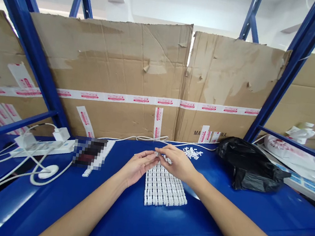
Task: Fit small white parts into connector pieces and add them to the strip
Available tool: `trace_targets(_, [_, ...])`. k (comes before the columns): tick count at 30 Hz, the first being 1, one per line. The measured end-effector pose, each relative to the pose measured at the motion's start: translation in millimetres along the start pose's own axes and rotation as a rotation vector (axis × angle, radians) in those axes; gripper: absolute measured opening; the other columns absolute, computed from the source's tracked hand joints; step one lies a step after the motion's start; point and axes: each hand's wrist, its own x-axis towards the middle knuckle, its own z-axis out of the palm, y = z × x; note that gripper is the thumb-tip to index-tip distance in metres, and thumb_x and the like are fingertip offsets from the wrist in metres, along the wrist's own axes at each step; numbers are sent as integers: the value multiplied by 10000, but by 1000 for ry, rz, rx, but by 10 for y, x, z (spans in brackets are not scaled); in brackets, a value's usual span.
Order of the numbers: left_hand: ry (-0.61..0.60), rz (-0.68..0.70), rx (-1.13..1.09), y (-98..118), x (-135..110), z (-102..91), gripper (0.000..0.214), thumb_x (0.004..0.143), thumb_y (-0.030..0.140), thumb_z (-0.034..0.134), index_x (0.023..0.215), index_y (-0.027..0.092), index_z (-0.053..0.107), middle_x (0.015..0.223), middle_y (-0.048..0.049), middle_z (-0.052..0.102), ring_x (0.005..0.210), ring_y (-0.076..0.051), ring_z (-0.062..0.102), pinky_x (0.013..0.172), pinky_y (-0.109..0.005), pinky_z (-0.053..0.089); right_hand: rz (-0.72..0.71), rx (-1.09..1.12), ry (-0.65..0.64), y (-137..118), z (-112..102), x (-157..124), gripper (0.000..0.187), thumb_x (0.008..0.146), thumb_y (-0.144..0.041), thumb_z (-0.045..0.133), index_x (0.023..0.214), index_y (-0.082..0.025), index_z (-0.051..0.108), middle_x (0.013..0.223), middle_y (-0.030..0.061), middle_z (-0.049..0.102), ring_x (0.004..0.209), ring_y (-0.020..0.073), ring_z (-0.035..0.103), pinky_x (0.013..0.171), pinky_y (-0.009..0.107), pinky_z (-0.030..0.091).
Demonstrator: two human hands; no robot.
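"White, roughly rectangular mat of small pieces in close-set rows (166,191): where does it lie?"

"Flat on the glossy blue bench top (122,222), directly under and nearer the wearer than the hands. Its far end is hidden by them."

"State of the right hand (179,162)?"

"Narrow. Thumb and fingers are bent over a small cluster of knobbly white pieces (167,159), partly covered by the hand. Reads as a pinch."

"And the left hand (139,166)?"

"Fingers extended and drawn together, tips meeting the right fingertips above the mat. Cannot tell whether it grips any of the cluster itself; the contact point is too small."

"Other white pieces?"

"One loose, scattered pile of tiny white bits (192,153), just beyond the right hand, on the bench top."

"Surroundings, right side?"

"Crumpled black plastic bag (249,164), right of the pile, near a blue metal post (281,79)."

"Left side?"

"Long white power strip (42,148) with plugs and looping white cables. Between it and the left hand, a dark pixelated patch (89,153); content unreadable."

"Back?"

"Upright brown cardboard sheets (115,65), crossed by white tape with red print (141,99)."
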Motion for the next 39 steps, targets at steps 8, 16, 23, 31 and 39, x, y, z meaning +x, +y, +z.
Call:
trace_targets(8, [10,-64,-55,-14,0,4,149,876,53,746,1009,117,770,991,-95,793,937,-137,755,956,-222,581,1,-287,11,73,20,29,247,1023,-175,517,1223,-161,662,1031,117,739,957,204,675,817,315,575])
trace_targets(16, [4,275,436,-11,-20,-4,334,762,276,876,1057,166,761,1023,-98,798,1027,-246,750,1019,-413,561,602,-616,-322,672,-404,-208,191,945,-152,583,1024,-171,755,963,144,725,907,261,677,792,322,484])
trace_targets(23, [65,684,888,-31,-47,-17,194,837,326,790,1000,220,794,1042,-71,733,863,-201,737,881,-383,629,418,-211,-222,419,-231,-161,231,1021,-242,534,963,-193,753,942,81,770,944,243,642,899,363,485])
trace_targets(31, [86,828,1100,21,-115,29,140,885,289,735,991,265,823,1007,-65,735,918,-232,693,885,-387,578,306,53,-76,-111,19,46,172,974,-192,579,928,-198,745,882,35,765,874,199,637,823,342,496])
trace_targets(39, [99,865,1068,-7,-118,80,117,854,295,753,944,276,824,988,-61,749,933,-247,700,890,-385,566,387,-66,-71,-127,78,48,140,894,-171,642,779,-212,710,767,18,741,801,196,630,746,313,502])
